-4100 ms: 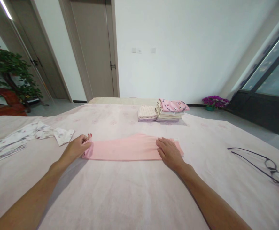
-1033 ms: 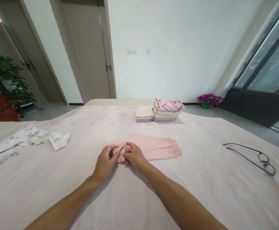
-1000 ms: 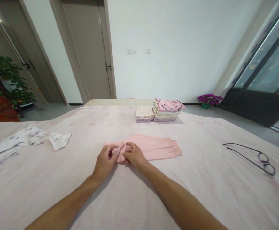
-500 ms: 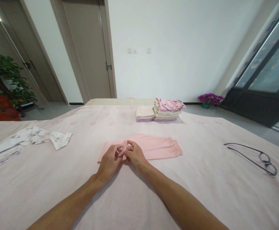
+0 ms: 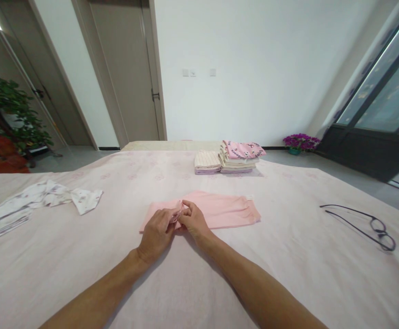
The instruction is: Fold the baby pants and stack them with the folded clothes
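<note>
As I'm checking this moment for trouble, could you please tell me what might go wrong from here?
The pink garment may crease, since the left hand and right hand have part of it bunched between them. The taller stack might topple if bumped, as its printed top piece juts out. The glasses, lying unfolded, could get bent if pressed.

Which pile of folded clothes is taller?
The right-hand pile, topped by pink cloth with dark lettering. It stands higher than the left-hand pile, whose top is striped cream cloth.
</note>
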Action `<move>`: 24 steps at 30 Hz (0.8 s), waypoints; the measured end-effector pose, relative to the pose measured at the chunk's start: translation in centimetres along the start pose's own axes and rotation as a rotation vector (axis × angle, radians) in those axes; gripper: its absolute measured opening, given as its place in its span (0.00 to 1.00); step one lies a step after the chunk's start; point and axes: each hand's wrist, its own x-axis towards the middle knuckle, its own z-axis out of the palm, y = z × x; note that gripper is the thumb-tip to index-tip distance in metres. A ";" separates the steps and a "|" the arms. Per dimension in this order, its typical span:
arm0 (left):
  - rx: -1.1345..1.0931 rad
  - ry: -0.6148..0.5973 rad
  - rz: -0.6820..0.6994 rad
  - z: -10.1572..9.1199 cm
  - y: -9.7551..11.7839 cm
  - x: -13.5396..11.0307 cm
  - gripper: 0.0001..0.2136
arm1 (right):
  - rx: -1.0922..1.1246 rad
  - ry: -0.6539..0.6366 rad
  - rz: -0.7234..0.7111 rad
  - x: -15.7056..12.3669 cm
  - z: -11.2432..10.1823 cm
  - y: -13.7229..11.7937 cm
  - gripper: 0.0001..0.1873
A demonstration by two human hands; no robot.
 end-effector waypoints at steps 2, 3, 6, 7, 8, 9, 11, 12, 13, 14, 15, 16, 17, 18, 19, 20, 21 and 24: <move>0.017 -0.013 -0.001 -0.2 0.3 -0.1 0.13 | 0.013 0.001 0.008 -0.2 0.0 -0.3 0.36; 0.025 -0.018 -0.001 -0.3 0.4 -0.1 0.14 | 0.017 0.000 0.014 -0.2 0.0 -0.4 0.36; 0.028 -0.033 0.007 -0.6 0.7 -0.3 0.17 | 0.009 0.011 0.047 -0.3 -0.1 -0.7 0.33; 0.019 -0.036 0.008 -0.6 0.7 -0.3 0.18 | 0.002 0.017 0.059 -0.3 -0.1 -0.7 0.33; 0.008 -0.038 0.004 -0.6 0.8 -0.4 0.19 | -0.007 0.021 0.066 -0.2 -0.1 -0.7 0.32; -0.005 -0.039 -0.006 -0.6 0.9 -0.4 0.20 | -0.017 0.023 0.067 -0.1 -0.1 -0.6 0.32; -0.030 -0.042 -0.040 -0.5 1.0 -0.6 0.22 | -0.042 0.017 0.047 0.0 -0.1 -0.4 0.34; -0.045 -0.046 -0.065 -0.5 1.0 -0.7 0.22 | -0.057 0.014 0.035 0.1 -0.1 -0.4 0.35; -0.065 -0.052 -0.093 -0.4 1.1 -0.8 0.23 | -0.070 0.014 0.024 0.2 0.0 -0.3 0.37; -0.091 -0.061 -0.121 -0.4 1.0 -0.8 0.24 | -0.080 0.015 0.016 0.2 0.0 -0.2 0.39; -0.122 -0.070 -0.150 -0.3 1.0 -0.9 0.24 | -0.086 0.017 0.011 0.3 0.0 -0.1 0.40; -0.154 -0.077 -0.178 -0.3 0.9 -0.9 0.25 | -0.085 0.020 0.008 0.3 -0.1 -0.1 0.41; -0.184 -0.081 -0.207 -0.2 0.9 -1.0 0.25 | -0.078 0.019 0.007 0.3 -0.1 0.0 0.42; -0.210 -0.078 -0.233 -0.2 0.8 -1.0 0.25 | -0.066 0.017 0.006 0.3 -0.1 0.1 0.43; -0.232 -0.069 -0.255 -0.2 0.7 -1.0 0.26 | -0.051 0.015 0.006 0.3 -0.1 0.1 0.44; -0.249 -0.058 -0.274 -0.1 0.6 -1.0 0.26 | -0.038 0.014 0.007 0.3 -0.2 0.2 0.43; -0.264 -0.046 -0.290 -0.1 0.6 -1.0 0.25 | -0.027 0.018 0.005 0.3 -0.2 0.3 0.42; -0.311 -0.025 -0.315 -0.1 0.6 -0.9 0.25 | -0.015 0.040 -0.017 0.4 -0.3 0.4 0.39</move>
